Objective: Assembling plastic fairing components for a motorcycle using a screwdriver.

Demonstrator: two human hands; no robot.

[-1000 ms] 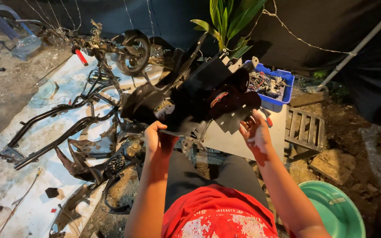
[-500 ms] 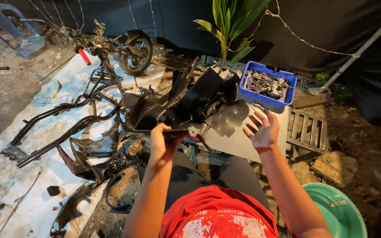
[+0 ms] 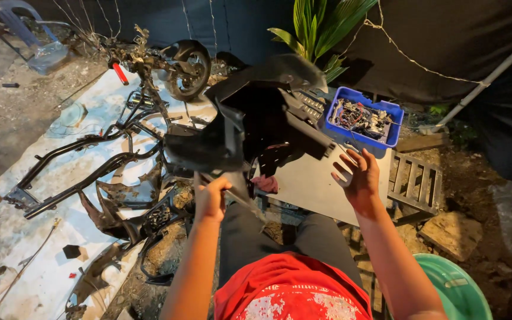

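Black plastic fairing panel (image 3: pixel 256 127) is held up over the lap, gripped at its lower edge by the left hand (image 3: pixel 210 198); right hand (image 3: pixel 358 176) is spread open, off it. Probably light but bulky, floppy and crackable, so best grabbed by firm edges. Blue parts bin (image 3: pixel 361 120) and stripped scooter frame (image 3: pixel 96 157) are crowded close by.

This is an outdoor repair spot for motorbikes, set up on bare dirt at night. A stripped black bike frame (image 3: pixel 84 160) lies on a pale sheet (image 3: pixel 37 261) on the ground, with a wheel (image 3: pixel 188 74) and red-grip handlebars (image 3: pixel 120 71) at its far end and loose black body panels (image 3: pixel 120 207) scattered around it. A blue box of small parts and wires (image 3: pixel 360 121), a dark tarp wall (image 3: pixel 445 47) and a green plant (image 3: pixel 318 26) stand close by.
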